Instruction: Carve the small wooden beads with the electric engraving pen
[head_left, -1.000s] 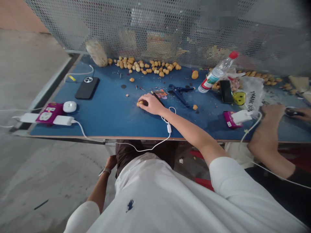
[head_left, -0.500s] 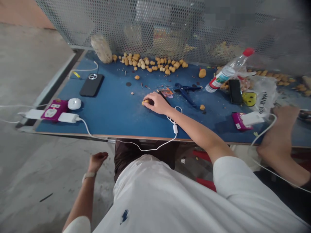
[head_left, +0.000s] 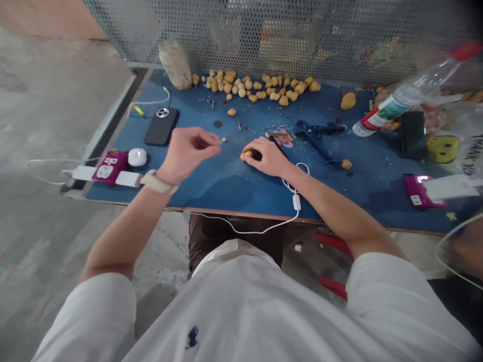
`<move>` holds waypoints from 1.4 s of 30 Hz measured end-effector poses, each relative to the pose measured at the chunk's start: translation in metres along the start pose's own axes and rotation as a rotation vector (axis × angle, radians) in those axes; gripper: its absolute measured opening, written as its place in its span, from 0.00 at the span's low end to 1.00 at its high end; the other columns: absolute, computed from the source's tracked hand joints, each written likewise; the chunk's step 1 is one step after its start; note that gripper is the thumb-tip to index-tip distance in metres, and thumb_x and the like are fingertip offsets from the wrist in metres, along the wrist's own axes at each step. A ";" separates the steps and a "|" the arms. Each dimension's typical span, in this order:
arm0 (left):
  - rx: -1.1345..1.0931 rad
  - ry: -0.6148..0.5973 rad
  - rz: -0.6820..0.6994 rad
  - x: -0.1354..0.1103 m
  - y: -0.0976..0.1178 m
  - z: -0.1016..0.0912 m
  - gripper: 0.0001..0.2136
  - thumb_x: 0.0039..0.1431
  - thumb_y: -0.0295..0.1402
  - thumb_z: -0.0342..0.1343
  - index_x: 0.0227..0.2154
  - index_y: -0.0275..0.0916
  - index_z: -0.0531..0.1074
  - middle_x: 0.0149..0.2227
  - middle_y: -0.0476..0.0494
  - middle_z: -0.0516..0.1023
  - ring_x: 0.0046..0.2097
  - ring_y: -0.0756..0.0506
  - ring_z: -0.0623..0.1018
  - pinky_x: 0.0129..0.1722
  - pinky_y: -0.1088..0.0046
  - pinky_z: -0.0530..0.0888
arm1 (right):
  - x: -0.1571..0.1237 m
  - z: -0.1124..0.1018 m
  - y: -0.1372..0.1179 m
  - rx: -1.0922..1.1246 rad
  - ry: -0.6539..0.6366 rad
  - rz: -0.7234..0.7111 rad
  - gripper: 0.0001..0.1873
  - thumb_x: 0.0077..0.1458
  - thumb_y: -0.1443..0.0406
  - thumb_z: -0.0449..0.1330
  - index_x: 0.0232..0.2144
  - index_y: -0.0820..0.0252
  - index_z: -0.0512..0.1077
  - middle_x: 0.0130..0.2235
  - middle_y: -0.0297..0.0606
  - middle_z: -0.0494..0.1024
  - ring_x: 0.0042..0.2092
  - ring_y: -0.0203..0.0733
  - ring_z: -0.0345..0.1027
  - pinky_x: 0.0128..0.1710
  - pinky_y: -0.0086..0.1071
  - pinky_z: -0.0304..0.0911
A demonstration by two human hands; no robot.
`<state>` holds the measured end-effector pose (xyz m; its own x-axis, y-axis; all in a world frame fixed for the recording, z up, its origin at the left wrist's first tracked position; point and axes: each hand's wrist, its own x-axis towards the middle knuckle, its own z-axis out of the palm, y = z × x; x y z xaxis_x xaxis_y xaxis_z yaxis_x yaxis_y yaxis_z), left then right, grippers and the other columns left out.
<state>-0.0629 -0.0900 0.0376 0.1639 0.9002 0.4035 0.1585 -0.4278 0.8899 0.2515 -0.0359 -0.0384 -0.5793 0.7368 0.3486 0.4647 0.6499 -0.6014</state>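
My right hand [head_left: 266, 157] rests on the blue tabletop [head_left: 211, 188], its fingers closed round a small tan gourd [head_left: 246, 155]. Part of the gourd is hidden by the fingers. My left hand [head_left: 192, 151], with a pale band at the wrist, hovers above the table left of it; thumb and fingers are pinched together, and whatever may be between them is too small to make out. Behind the right hand lies a black pen-shaped tool [head_left: 275, 144] beside an orange and purple scrap [head_left: 284, 137]. Blue-handled pliers [head_left: 315, 136] lie further right.
Several small gourds [head_left: 241, 88] line the back, below a perforated metal panel [head_left: 241, 35]. A phone [head_left: 162, 126] and purple power socket [head_left: 112, 167] sit left. A bottle [head_left: 388, 110] leans right, near another purple socket [head_left: 417, 191]. A white cable [head_left: 256, 232] hangs along the front edge.
My left hand has risen from beside my body to above the table, its fingers pinched. My right hand keeps hold of the gourd. The view has shifted, so the table's items appear displaced.
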 end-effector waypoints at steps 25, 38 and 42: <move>-0.316 -0.351 -0.325 0.015 -0.038 0.066 0.14 0.68 0.39 0.86 0.37 0.38 0.88 0.47 0.39 0.98 0.48 0.43 0.97 0.54 0.64 0.96 | -0.043 -0.017 -0.024 -0.057 0.231 -0.086 0.20 0.79 0.48 0.76 0.66 0.40 0.85 0.47 0.41 0.90 0.48 0.62 0.87 0.54 0.65 0.87; -0.056 -0.282 -0.159 0.010 -0.037 0.074 0.01 0.70 0.28 0.75 0.41 0.38 0.90 0.47 0.40 0.98 0.48 0.44 0.96 0.54 0.66 0.95 | -0.036 -0.012 -0.027 -0.030 0.297 -0.120 0.07 0.81 0.54 0.72 0.55 0.44 0.84 0.47 0.41 0.91 0.45 0.56 0.86 0.45 0.57 0.86; 0.111 -0.222 0.072 0.007 -0.036 0.075 0.07 0.71 0.22 0.71 0.41 0.40 0.90 0.49 0.43 0.98 0.48 0.45 0.96 0.54 0.70 0.93 | -0.033 -0.009 -0.031 0.001 0.303 -0.081 0.06 0.81 0.55 0.72 0.49 0.46 0.83 0.45 0.40 0.89 0.41 0.52 0.82 0.42 0.52 0.82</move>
<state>0.0054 -0.0740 -0.0074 0.3862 0.8324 0.3975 0.2426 -0.5074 0.8269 0.2626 -0.0791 -0.0244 -0.3882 0.7051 0.5934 0.4244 0.7083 -0.5640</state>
